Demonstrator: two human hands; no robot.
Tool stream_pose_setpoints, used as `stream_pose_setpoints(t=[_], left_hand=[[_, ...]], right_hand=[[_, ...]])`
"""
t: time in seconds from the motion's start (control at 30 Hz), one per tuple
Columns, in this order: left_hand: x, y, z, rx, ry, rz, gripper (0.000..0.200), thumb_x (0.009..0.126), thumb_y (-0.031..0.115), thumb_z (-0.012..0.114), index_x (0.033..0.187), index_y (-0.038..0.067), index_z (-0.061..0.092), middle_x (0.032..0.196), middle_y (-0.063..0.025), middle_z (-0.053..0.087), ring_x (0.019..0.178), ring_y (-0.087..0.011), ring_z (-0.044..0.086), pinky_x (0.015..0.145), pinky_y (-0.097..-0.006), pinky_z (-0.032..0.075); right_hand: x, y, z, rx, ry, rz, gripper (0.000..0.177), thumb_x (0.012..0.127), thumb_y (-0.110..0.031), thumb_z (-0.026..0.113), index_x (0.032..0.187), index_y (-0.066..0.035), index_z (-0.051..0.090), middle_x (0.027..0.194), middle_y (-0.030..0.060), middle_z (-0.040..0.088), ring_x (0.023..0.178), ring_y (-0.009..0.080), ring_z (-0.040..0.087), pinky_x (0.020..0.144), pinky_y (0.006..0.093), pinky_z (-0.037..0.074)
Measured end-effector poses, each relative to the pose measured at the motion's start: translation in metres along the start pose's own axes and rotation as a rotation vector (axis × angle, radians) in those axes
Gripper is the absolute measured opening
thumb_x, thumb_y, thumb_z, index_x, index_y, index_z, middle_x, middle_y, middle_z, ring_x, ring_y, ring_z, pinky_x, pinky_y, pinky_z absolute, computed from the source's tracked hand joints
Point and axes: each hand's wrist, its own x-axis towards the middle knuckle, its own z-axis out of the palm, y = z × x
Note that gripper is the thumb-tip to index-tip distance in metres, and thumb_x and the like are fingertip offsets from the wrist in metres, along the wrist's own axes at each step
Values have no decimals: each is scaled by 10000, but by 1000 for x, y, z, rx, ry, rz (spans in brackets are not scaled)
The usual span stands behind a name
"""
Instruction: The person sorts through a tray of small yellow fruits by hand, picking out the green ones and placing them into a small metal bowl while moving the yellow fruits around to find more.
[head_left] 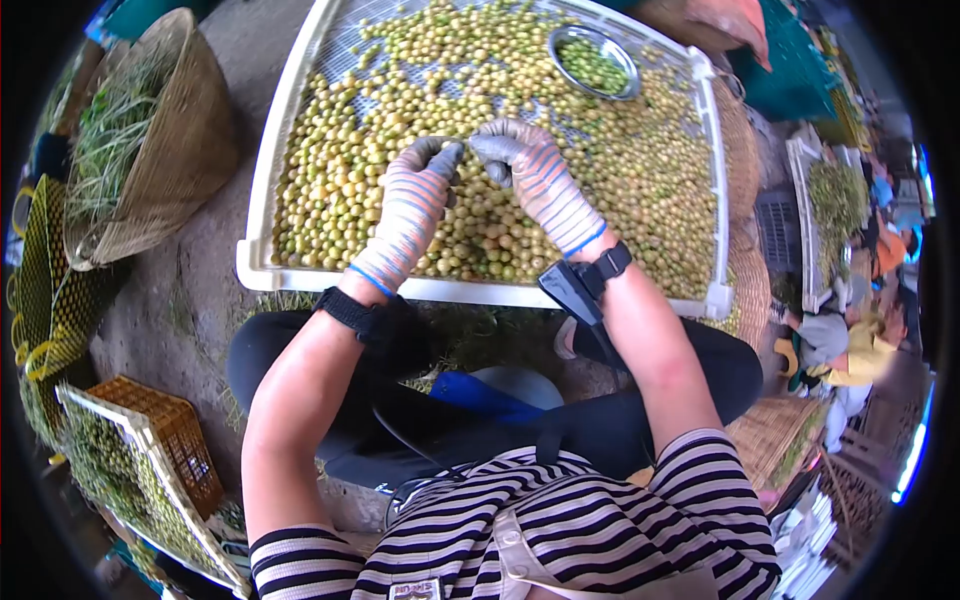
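Here left hand (410, 205) and right hand (537, 182) (both gloved) meet, fingertips pinched, over the fruit tray (470, 292).

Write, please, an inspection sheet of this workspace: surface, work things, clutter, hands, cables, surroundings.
Surface: white tray with a slotted floor, lying on the ground in front of the seated person.
Job's things: small yellow-green fruits fill the tray; metal bowl of greener ones at its far right.
Clutter: woven basket with green stalks at left; orange crate nearer.
Hands: left hand and right hand, gloved, fingertips meeting above the fruits; what they hold cannot be seen.
Cables: thin black cable across the lap.
Surroundings: other people at right.
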Motion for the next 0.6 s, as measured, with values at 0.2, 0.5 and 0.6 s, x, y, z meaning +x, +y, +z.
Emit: stream_pose_setpoints(t=[0.2,0.5,0.6], left_hand=[[7,-6,1,-49,49,-21,585,870,216,608,1368,59,345,671,-10,567,421,-86,447,367,-217,334],[-29,17,22,-317,-140,-194,201,878,219,599,1013,71,622,686,27,536,539,-67,471,430,-172,343],[-27,-9,38,-430,-304,-363,203,895,194,556,1033,54,608,719,16,569,545,-70,482,431,-163,348]], right_hand=[[-102,1,-11,-674,-121,-306,200,800,-252,656,723,-71,626,611,48,588,582,139,561,560,314,458],[-137,-23,-49,-1543,-313,-135,140,751,-189,576,839,-101,642,871,140,639,829,310,626,717,430,499],[-72,-14,-117,-1421,276,-589,162,782,-150,576,918,-126,662,930,138,621,868,312,592,787,411,484]])
